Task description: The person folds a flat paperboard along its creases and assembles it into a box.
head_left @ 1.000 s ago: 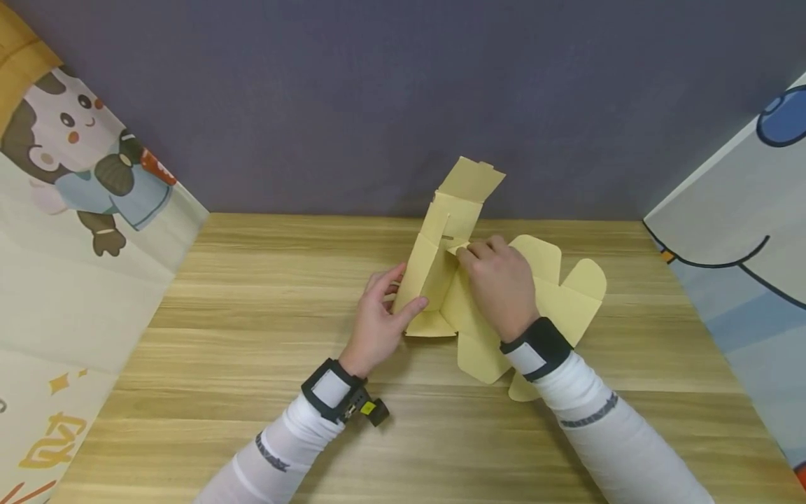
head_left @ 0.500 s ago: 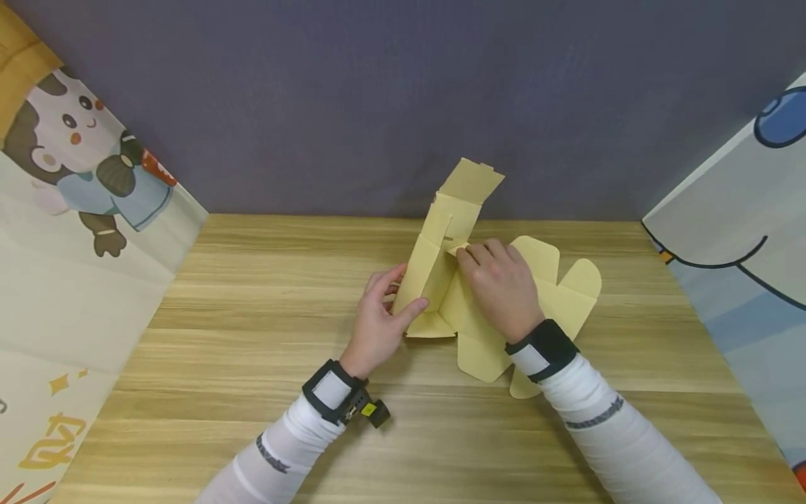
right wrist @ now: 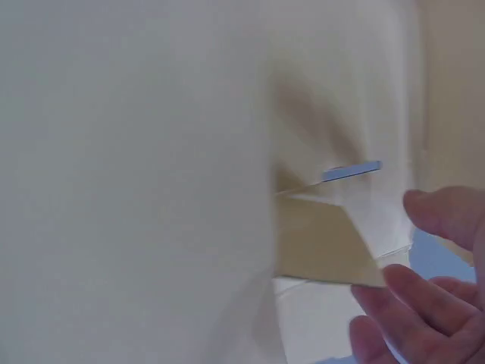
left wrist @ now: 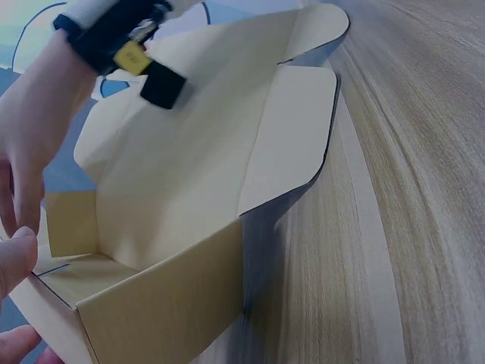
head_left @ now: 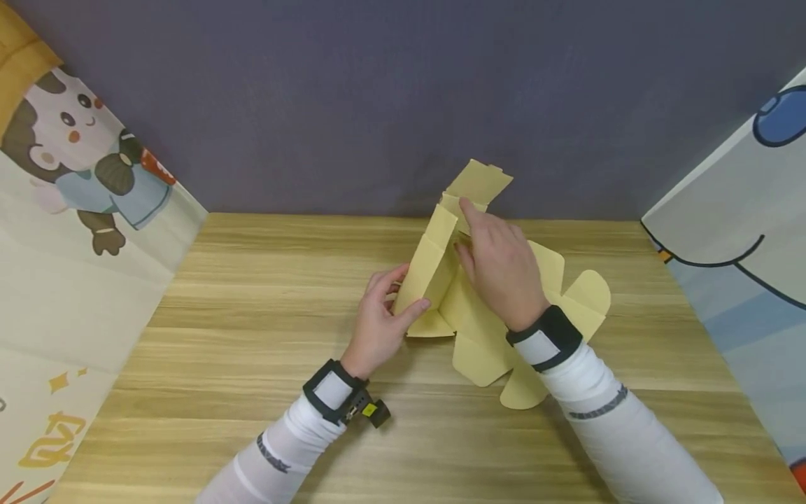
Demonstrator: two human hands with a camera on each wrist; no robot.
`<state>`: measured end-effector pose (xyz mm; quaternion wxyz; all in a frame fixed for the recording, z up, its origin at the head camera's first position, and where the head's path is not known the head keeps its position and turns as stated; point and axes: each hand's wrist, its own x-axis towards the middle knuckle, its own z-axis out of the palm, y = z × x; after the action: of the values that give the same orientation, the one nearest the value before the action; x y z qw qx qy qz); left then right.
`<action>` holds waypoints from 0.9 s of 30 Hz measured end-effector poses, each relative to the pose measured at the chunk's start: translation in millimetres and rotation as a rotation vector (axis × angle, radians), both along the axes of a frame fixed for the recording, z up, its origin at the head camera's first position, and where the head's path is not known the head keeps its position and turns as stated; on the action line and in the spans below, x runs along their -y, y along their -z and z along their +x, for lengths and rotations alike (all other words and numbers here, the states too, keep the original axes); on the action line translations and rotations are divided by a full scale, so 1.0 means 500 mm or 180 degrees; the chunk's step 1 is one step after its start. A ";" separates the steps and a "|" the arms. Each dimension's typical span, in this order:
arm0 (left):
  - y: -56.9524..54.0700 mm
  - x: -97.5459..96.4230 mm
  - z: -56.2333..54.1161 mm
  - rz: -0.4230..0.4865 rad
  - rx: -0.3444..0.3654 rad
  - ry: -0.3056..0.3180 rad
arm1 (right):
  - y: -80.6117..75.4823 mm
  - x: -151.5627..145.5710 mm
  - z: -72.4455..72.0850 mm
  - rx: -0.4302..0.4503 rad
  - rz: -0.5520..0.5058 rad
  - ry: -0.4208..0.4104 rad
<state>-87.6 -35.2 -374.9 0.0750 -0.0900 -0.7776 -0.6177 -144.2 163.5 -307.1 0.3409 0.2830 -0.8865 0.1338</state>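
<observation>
Card box (head_left: 443, 283), part-folded, is sitting approx. mid-table (head_left: 252, 336); wide panel (left wrist: 189, 167) is fanning out twd 4 o'clk, end panel (head_left: 480, 183) leaning twd 1 o'clk. L hand (head_left: 378, 318), at box's 8 o'clk, is gripping L wall (head_left: 420, 266), thumb nearside, fingers curling behind. R hand (head_left: 504, 269), ~3 o'clk, isn't gripping: index near straight, thumb apart, fingertips seemingly touching small flap (right wrist: 326, 243); exact contact unclear. Slot (right wrist: 352, 171) is showing just beside flap. Judgmt: L s/b bracing wall w/o crushing; R s/b easing flap along crease, gently.
</observation>
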 end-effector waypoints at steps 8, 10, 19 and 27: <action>-0.053 -0.011 0.024 0.0028 -0.0037 0.0099 | -0.015 0.007 -0.019 0.0206 -0.0010 -0.0489; -0.067 -0.012 0.029 0.0016 -0.0028 0.0098 | -0.014 0.006 -0.021 0.0172 0.0047 -0.0549; -0.054 -0.008 0.023 0.0051 0.0030 0.0076 | -0.007 0.005 -0.011 0.0032 -0.0045 -0.0234; 0.007 0.005 -0.001 0.0092 -0.0054 0.0075 | 0.011 0.014 -0.002 -0.0065 0.0024 -0.0227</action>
<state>-88.3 -37.8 -378.5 0.0756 -0.1033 -0.7668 -0.6289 -145.1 156.4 -312.5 0.3439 0.3170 -0.8728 0.1396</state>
